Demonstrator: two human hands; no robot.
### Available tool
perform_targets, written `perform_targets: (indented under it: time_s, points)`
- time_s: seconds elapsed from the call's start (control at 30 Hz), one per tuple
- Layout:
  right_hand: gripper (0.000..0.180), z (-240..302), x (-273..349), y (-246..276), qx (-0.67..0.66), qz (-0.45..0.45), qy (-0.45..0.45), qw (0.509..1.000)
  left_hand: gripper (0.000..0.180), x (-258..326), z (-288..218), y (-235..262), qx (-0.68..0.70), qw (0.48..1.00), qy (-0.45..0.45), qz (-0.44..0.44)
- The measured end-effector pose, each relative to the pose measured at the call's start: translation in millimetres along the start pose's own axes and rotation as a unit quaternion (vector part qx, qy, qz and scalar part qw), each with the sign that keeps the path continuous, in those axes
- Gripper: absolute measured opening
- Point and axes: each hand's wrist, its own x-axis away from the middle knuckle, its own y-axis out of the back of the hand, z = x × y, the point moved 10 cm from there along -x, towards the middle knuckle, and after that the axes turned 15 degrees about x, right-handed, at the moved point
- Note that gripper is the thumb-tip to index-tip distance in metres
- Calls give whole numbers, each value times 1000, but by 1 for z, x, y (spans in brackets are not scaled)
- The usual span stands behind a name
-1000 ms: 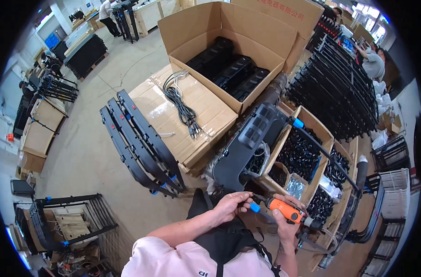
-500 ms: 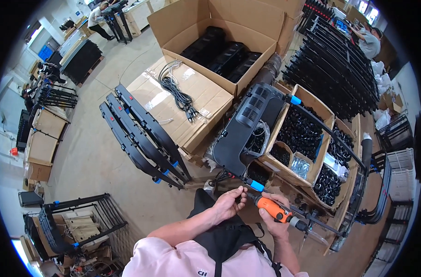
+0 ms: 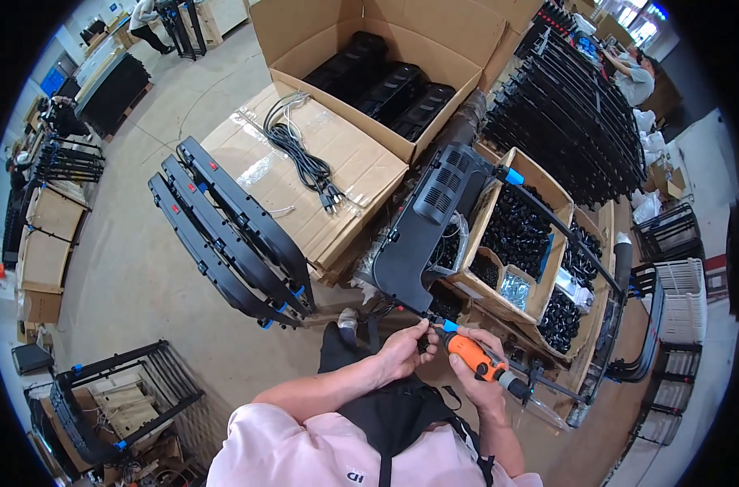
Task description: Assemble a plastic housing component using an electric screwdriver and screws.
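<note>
My right hand [image 3: 481, 375] grips an orange and black power screwdriver [image 3: 470, 355], its nose pointing up and left. The driver's nose is close to the blue-sleeved end [image 3: 448, 326] of a black tubular frame; whether it touches cannot be made out. Just left of the nose, my left hand [image 3: 403, 354] is closed, thumb and finger pinched together by the frame's corner. What its fingers hold is too small or hidden to name. Beyond both hands lies a black plastic housing [image 3: 422, 231] with vent slots, joined to the frame.
Right of the housing, a wooden bin [image 3: 506, 154] holds black small parts and clear bags. An open carton [image 3: 434, 49] contains black housings. Coiled black cables [image 3: 300, 154] lie on a closed carton [image 3: 248, 130]. Curved black frames [image 3: 223, 235] stand on the left. People work farther off.
The screwdriver has moved slightly up and left, its nose now closer to my left fingers and the frame corner. My left hand stays pinched. The whole view has shifted a little.
</note>
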Motion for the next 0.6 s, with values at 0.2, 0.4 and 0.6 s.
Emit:
perform_targets:
  time_s: [0.2,0.4,0.6]
  points:
    - [48,10,-17,-20,34,18,-30,999,36,7,-18,6,-117,993,-10,0]
    - [47,24,-36,-36,95,21,2,995,33,8,-40,21,-200,978,-41,39]
    - [48,27,-48,-52,177,69,-3,982,32,14,-55,23,-267,961,-58,35]
